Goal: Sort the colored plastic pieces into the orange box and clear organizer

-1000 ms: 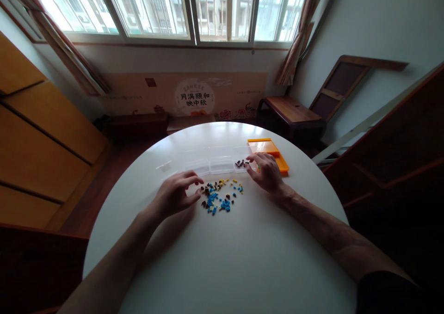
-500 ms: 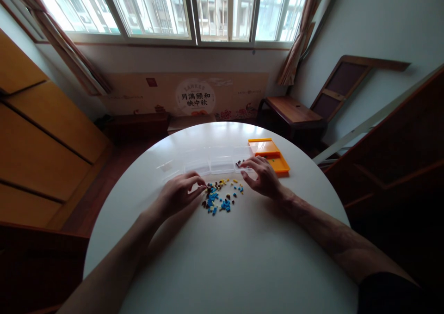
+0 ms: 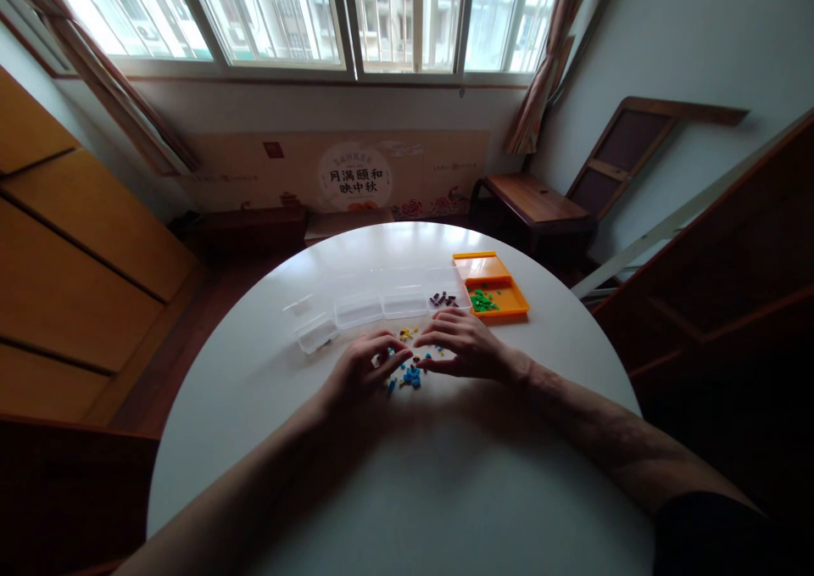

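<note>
Small plastic building bricks (image 3: 412, 377), blue, yellow and brown, lie loose on the round white table. My left hand (image 3: 367, 362) is over the left of this pile, thumb and forefinger tips together. Anything pinched between them is too small to make out. Facing it from the right, my right hand (image 3: 467, 344) hovers over the pile with thumb and fingers apart and nothing visible in them. Both hands hide part of the pile. Just beyond my right fingers, dark brown bricks (image 3: 443, 299) sit in the right-hand compartment of a clear plastic tray (image 3: 359, 311).
An orange tray (image 3: 518, 304) stands at the right, with green bricks (image 3: 484, 300) in its near compartment. A separate-looking clear compartment (image 3: 316, 335) is at the left. Behind the white table (image 3: 413, 491) are a wooden chair (image 3: 538, 198) and a window.
My right hand has moved left and nearer from the brown bricks' compartment, uncovering green bricks in the orange tray. My left hand has shifted right over the pile.
</note>
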Motion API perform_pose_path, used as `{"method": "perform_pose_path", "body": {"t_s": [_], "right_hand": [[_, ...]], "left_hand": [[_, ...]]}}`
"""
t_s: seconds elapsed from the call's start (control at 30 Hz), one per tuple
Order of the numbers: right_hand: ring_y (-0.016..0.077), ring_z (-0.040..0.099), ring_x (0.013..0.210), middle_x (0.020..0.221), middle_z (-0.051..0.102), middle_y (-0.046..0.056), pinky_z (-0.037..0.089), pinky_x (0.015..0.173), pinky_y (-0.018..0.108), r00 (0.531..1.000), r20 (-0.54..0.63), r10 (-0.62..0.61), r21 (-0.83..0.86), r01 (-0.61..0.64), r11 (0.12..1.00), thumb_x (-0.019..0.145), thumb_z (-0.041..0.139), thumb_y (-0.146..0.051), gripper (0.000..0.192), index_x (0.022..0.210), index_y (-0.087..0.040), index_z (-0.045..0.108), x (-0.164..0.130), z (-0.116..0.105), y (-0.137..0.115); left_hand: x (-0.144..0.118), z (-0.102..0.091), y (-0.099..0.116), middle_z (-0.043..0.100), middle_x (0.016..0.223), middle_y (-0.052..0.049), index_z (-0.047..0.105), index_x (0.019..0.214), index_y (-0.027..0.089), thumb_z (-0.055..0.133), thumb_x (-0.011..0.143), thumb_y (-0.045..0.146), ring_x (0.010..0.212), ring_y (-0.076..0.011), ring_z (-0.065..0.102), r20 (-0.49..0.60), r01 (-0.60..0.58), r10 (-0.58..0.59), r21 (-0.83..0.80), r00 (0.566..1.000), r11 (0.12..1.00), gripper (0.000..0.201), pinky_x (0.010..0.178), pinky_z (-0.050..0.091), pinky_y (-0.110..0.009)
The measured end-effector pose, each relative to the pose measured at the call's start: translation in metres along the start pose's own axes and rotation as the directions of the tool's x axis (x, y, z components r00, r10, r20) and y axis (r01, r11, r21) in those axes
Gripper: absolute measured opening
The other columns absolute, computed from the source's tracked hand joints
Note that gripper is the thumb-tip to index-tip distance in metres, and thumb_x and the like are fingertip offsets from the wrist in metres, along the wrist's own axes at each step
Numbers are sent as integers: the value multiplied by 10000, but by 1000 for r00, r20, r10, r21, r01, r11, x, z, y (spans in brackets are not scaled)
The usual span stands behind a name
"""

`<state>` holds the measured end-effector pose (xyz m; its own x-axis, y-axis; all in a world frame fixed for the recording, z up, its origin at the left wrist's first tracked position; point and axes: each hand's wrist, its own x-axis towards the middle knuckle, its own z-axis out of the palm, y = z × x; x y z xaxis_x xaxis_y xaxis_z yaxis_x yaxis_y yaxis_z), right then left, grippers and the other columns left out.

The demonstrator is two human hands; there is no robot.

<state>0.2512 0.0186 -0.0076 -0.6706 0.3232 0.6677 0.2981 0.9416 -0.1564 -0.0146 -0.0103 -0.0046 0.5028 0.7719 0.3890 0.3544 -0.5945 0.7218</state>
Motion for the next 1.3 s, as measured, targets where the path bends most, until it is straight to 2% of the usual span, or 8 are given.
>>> {"method": "perform_pose_path", "body": {"t_s": [0.23, 0.5, 0.6, 0.7, 0.87, 0.97, 1.13, 1.3], "right_hand": [[190, 760, 900, 1024, 832, 28, 590, 961, 392, 998, -16, -52, -18, 52, 998, 1074, 749, -338, 105, 1128, -247, 755, -2, 2, 2], [187, 747, 881, 986, 818, 11, 581, 984, 388, 998, -46, -32, -1, 32, 999, 1047, 771, -283, 89, 1121, -248, 735, -3, 1, 3], [191, 737, 875, 966, 812, 5, 572, 979, 391, 998, -64, 16, -9, -16, 1000, 1036, 782, -285, 68, 1069, -253, 731, -4, 0, 5], [208, 729, 894, 952, 811, 9, 562, 952, 401, 983, -127, 134, -59, -143, 988, 1043, 774, -307, 69, 1015, -255, 738, -7, -2, 11], [259, 730, 965, 985, 821, 34, 545, 977, 442, 874, -290, 391, -149, -444, 883, 1058, 732, -333, 98, 1007, -256, 764, -17, -6, 29], [301, 727, 1039, 1042, 824, 54, 529, 1013, 476, 816, -300, 493, -205, -560, 802, 1040, 729, -326, 106, 1098, -248, 771, -22, -5, 37], [313, 713, 1087, 1121, 812, 76, 521, 1034, 477, 814, -253, 523, -215, -574, 790, 1020, 710, -300, 154, 1146, -223, 755, -22, -3, 33], [291, 705, 1076, 1106, 802, 67, 524, 1037, 465, 850, -236, 471, -171, -514, 841, 1022, 681, -267, 117, 1112, -233, 747, -17, -1, 25]], "left_hand": [[2, 4, -1, 795, 954, -80, 841, 971, 195, 737, 1067, 372, 870, -197, 731, -8, 5, -6, -119, 1000, 993, 227, 821, 570, -306], [0, 6, -2, 801, 1015, -91, 846, 1058, 205, 725, 1072, 362, 909, -205, 749, -23, -35, 34, -61, 999, 997, 199, 859, 586, -341], [1, -6, -1, 801, 1019, -65, 829, 1067, 221, 714, 1077, 340, 867, -181, 732, 10, -116, 116, 125, 993, 985, 166, 887, 562, -357], [0, -29, -5, 806, 1026, -44, 816, 1056, 232, 716, 1070, 337, 798, -157, 703, 29, -190, 193, 365, 981, 911, 146, 869, 537, -360], [-7, -72, -13, 776, 1060, -54, 800, 1073, 233, 662, 1068, 312, 807, -159, 668, 106, -166, 133, 437, 986, 884, 159, 753, 528, -306], [-11, -85, -17, 765, 1071, -54, 789, 1101, 235, 673, 1023, 293, 782, -165, 645, 150, -149, 85, 484, 985, 862, 152, 726, 523, -305], [-13, -88, -24, 773, 1128, -57, 785, 1168, 256, 670, 1033, 323, 827, -184, 690, 203, -137, 33, 527, 979, 839, 189, 757, 527, -309], [-9, -84, -31, 782, 1054, -40, 789, 1011, 253, 575, 1121, 328, 885, -185, 713, 241, -195, 71, 538, 968, 820, 252, 831, 508, -318]]}}
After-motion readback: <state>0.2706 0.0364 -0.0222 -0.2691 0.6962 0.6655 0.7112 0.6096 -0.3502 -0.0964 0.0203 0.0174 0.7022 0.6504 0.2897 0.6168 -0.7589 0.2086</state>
